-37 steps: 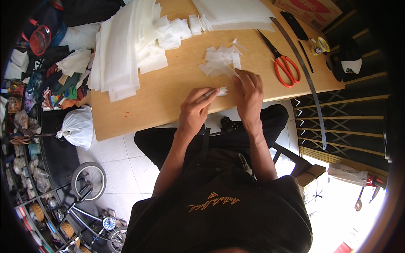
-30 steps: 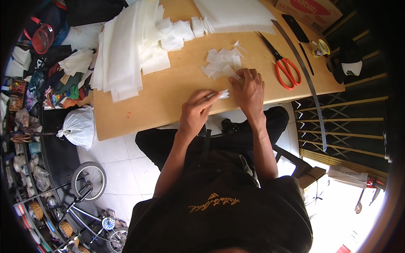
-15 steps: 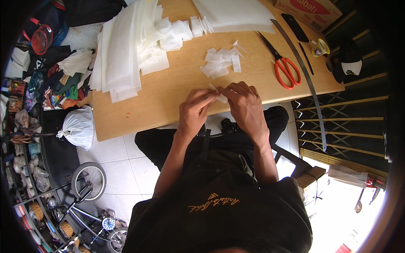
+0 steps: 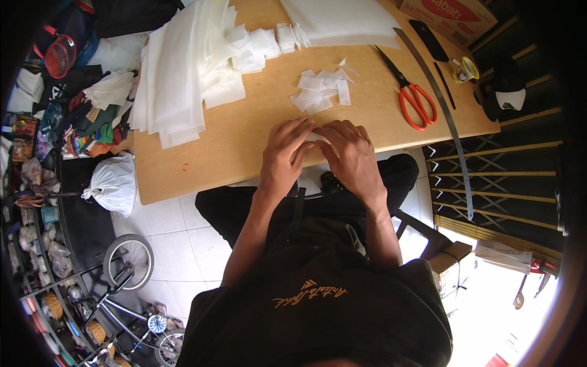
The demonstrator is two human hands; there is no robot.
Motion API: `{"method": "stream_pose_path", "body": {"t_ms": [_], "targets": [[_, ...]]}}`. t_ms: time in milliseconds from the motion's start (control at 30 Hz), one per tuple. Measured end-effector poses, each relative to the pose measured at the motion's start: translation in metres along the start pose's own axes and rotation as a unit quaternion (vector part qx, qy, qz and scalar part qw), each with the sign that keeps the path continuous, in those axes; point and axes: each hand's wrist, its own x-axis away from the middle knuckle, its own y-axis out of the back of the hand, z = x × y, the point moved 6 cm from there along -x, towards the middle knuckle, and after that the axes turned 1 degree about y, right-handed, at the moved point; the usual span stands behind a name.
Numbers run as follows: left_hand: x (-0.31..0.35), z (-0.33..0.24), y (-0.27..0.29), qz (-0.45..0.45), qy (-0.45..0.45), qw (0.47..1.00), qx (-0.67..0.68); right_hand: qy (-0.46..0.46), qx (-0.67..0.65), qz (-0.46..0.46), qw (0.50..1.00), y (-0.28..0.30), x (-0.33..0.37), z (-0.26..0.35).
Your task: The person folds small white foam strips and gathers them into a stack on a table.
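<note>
Between my two hands, at the table's near edge, is a small piece of thin white translucent sheet (image 4: 317, 137), mostly hidden by my fingers. My left hand (image 4: 284, 153) pinches its left side, thumb and fingers bent around it. On the other side my right hand (image 4: 353, 153) grips it with curled fingers, the thumb tip close to the left one. Just beyond my fingertips lies a loose heap of small cut white pieces (image 4: 318, 88). Whether the held piece is folded, I cannot tell.
Long white strips (image 4: 174, 79) lie stacked at the left of the wooden table (image 4: 257, 104), with small bundles (image 4: 254, 52) beside them. Orange-handled scissors (image 4: 417, 104) and a long thin metal strip (image 4: 449, 116) lie right. A large white sheet (image 4: 342, 21) covers the far side.
My fingers have shifted around the small white piece. Both hands now curl more over it, thumbs closer together, and less of it shows. The heap and scissors stay put.
</note>
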Motion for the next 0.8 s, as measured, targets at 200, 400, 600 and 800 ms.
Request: {"method": "stream_pose_path", "body": {"t_ms": [200, 400, 600, 800], "targets": [[0.010, 0.016, -0.005, 0.018, 0.085, 0.993, 0.077, -0.010, -0.013, 0.003, 1.000, 0.001, -0.002, -0.012], [0.004, 0.008, -0.004, 0.054, 0.046, 0.996, 0.052, -0.219, 0.071, -0.142, 0.963, 0.000, -0.033, -0.076], [0.004, 0.008, -0.005, 0.058, 0.038, 0.996, 0.056, -0.217, 0.109, -0.116, 0.963, -0.005, -0.033, -0.092], [0.004, 0.009, -0.006, 0.060, 0.034, 0.996, 0.053, -0.245, -0.049, -0.107, 0.962, 0.015, -0.017, -0.084]]}}
